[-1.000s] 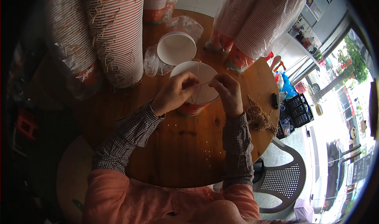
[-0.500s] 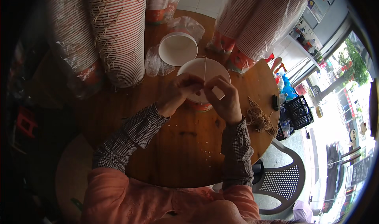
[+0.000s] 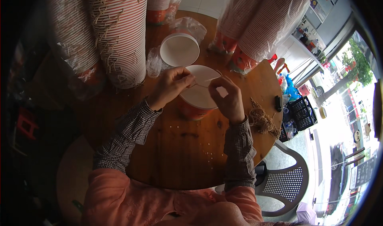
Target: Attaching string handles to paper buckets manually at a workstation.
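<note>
In front of me a red paper bucket (image 3: 198,100) with a white inside stands upright on the wooden table. My left hand (image 3: 172,86) is over its left rim, thumb and fingers pinched on a thin piece of twine (image 3: 202,86). The twine runs across the bucket's mouth to my right hand (image 3: 228,97), which pinches it at the right rim. Whether the twine is fastened to the bucket I cannot tell. Just beyond, another white-lined bucket (image 3: 179,50) lies tipped with its mouth toward me, clear plastic wrap around it.
Tall stacks of nested buckets rise at the left, one stack (image 3: 119,38) with twine ends sticking out, and wrapped stacks (image 3: 271,22) stand at the right. A tangle of twine (image 3: 263,120) lies near the right edge. A grey chair (image 3: 285,182) and black crate (image 3: 301,112) are beyond the table.
My hands were together over the bucket's middle with the twine running front to back. They have drawn apart, my left hand to the left, and the bucket has shifted slightly and turned.
</note>
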`<action>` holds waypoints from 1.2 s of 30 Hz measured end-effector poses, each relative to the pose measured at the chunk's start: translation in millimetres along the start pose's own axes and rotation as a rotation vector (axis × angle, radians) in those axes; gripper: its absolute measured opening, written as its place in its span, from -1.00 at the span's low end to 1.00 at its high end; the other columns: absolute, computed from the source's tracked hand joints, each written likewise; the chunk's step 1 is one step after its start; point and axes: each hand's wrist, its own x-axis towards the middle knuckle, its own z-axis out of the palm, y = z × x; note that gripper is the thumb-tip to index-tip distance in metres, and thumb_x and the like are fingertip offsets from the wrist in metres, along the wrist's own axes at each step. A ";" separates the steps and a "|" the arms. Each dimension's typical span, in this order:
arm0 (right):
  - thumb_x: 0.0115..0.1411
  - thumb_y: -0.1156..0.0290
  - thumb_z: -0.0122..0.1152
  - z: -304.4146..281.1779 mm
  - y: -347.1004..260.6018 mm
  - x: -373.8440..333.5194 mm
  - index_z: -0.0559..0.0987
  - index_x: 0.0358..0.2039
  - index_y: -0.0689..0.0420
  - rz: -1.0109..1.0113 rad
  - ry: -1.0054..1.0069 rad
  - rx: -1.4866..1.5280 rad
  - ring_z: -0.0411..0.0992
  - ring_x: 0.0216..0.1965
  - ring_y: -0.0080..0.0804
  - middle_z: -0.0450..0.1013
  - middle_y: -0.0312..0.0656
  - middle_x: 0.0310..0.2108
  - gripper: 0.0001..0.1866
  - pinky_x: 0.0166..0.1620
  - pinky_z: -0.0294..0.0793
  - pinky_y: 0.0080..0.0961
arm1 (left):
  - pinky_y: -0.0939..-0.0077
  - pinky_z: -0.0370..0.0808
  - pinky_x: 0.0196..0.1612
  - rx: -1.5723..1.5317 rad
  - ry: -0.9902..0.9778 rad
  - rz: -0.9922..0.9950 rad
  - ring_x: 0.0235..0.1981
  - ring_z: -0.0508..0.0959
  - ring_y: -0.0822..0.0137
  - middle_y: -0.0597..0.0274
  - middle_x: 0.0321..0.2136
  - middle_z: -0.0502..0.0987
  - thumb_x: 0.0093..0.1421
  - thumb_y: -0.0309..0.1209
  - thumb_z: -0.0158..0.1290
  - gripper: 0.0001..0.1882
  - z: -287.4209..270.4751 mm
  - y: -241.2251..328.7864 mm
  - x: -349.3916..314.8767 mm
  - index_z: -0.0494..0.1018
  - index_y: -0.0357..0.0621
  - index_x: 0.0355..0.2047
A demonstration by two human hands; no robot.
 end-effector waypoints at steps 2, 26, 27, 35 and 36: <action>0.02 0.62 0.17 3.5 -12.0 0.3 0.52 -0.41 0.23 -0.010 -0.048 0.015 0.46 -0.34 -0.33 0.43 -0.14 -0.42 -0.92 -0.22 0.44 -0.47 | 0.68 0.41 -0.27 -0.050 -0.039 -0.088 -0.40 0.47 0.60 0.38 -0.47 0.51 0.24 -0.43 0.03 -0.84 -0.5 3.1 -1.1 0.49 -0.29 -0.30; 0.22 0.49 0.11 16.9 1.3 -3.2 0.54 -0.21 0.32 0.298 -0.064 0.346 0.44 -0.21 -0.55 0.49 -0.25 -0.31 -0.82 -0.10 0.42 -0.59 | 0.66 0.50 -0.27 -0.076 -0.151 -0.109 -0.37 0.55 0.55 0.24 -0.40 0.61 0.20 -0.35 0.13 -0.76 1.6 2.3 -2.3 0.56 -0.30 -0.25; 0.22 0.49 0.11 18.0 3.7 -4.1 0.54 -0.21 0.32 0.298 -0.061 0.345 0.44 -0.21 -0.55 0.49 -0.25 -0.31 -0.82 -0.10 0.42 -0.59 | 0.68 0.47 -0.29 -0.029 -0.166 -0.093 -0.39 0.52 0.58 0.29 -0.40 0.59 0.22 -0.37 0.10 -0.78 -0.2 5.0 -2.4 0.55 -0.29 -0.24; 0.21 0.47 0.15 18.1 6.8 -5.6 0.56 -0.26 0.30 0.406 -0.145 0.441 0.47 -0.34 -0.58 0.53 -0.26 -0.44 -0.84 -0.17 0.43 -0.63 | 0.70 0.52 -0.27 0.033 -0.112 0.034 -0.34 0.56 0.55 0.28 -0.36 0.57 0.25 -0.46 0.04 -0.81 7.1 10.0 -5.8 0.55 -0.31 -0.21; 0.21 0.47 0.15 17.8 7.1 -5.5 0.56 -0.26 0.30 0.406 -0.142 0.441 0.47 -0.34 -0.58 0.53 -0.26 -0.44 -0.84 -0.17 0.43 -0.63 | 0.70 0.53 -0.26 0.107 -0.097 0.102 -0.33 0.57 0.54 0.26 -0.36 0.57 0.25 -0.48 0.04 -0.82 7.3 9.2 -5.5 0.55 -0.31 -0.20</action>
